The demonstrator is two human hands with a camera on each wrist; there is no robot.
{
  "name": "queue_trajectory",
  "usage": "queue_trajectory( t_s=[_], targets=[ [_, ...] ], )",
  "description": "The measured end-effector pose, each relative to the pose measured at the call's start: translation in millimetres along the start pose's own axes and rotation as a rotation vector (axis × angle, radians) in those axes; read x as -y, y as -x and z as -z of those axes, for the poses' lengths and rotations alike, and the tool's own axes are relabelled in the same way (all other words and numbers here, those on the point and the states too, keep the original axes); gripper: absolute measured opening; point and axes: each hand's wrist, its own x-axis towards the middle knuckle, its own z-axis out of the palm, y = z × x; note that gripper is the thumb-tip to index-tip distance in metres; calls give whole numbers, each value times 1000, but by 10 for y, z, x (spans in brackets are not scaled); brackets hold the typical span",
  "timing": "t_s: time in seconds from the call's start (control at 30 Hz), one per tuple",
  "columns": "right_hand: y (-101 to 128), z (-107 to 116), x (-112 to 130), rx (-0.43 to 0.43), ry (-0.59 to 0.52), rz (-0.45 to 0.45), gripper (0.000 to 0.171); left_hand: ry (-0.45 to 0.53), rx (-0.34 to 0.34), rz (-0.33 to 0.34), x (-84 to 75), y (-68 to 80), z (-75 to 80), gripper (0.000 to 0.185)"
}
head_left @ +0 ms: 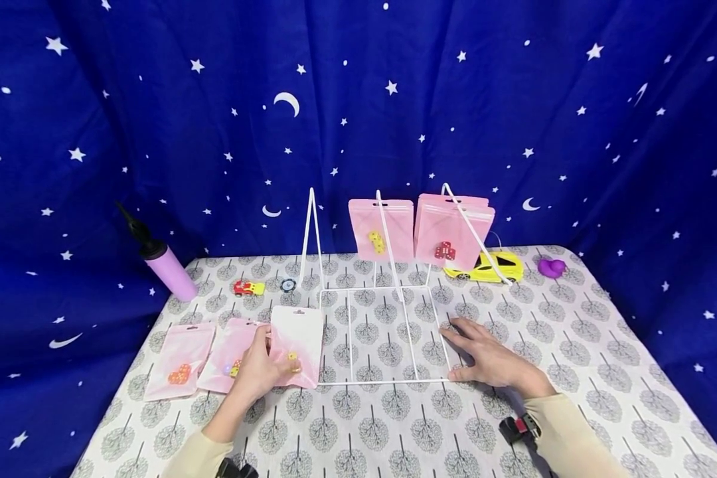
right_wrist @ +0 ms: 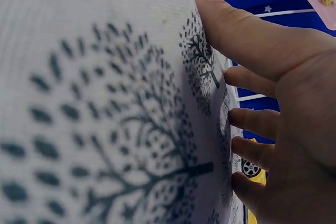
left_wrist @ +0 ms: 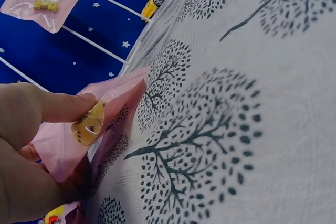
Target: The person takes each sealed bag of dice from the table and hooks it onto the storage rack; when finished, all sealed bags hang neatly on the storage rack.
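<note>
Zip pouch [head_left: 307,332] pinched low, hang slot [head_left: 299,311] left free

At nine o'clock of the white wire rack's base [head_left: 382,382], the pouch is clamped between thumb and fingers of the left hand [head_left: 261,362], at its yellow dice [left_wrist: 89,127], presumably so the slot is left uncovered. At three o'clock the right hand [head_left: 490,355] is rested, fingers apart, nothing gripped, perhaps for steadying. Towards twelve and one o'clock, pink pouches [head_left: 454,229] are hung from the rack's arms, seemingly by their slots

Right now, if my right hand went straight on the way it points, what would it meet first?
Probably the rack's right rail: the right hand reaches right up to it, though whether they touch is unclear.
</note>
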Motion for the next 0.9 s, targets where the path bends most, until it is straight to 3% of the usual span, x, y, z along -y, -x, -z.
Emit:
queue_trajectory(
  t_s=[0.33,0.53,0.9],
  targets=[
    [5,30,28,-4,22,15,88,19,2,-9,-29,95,59,87],
    [21,35,33,-16,53,33,88,30,-7,-49,-41,133,86,85],
    [19,57,56,-21,101,-1,88,126,33,-94,-220,277,146,75]
  ],
)
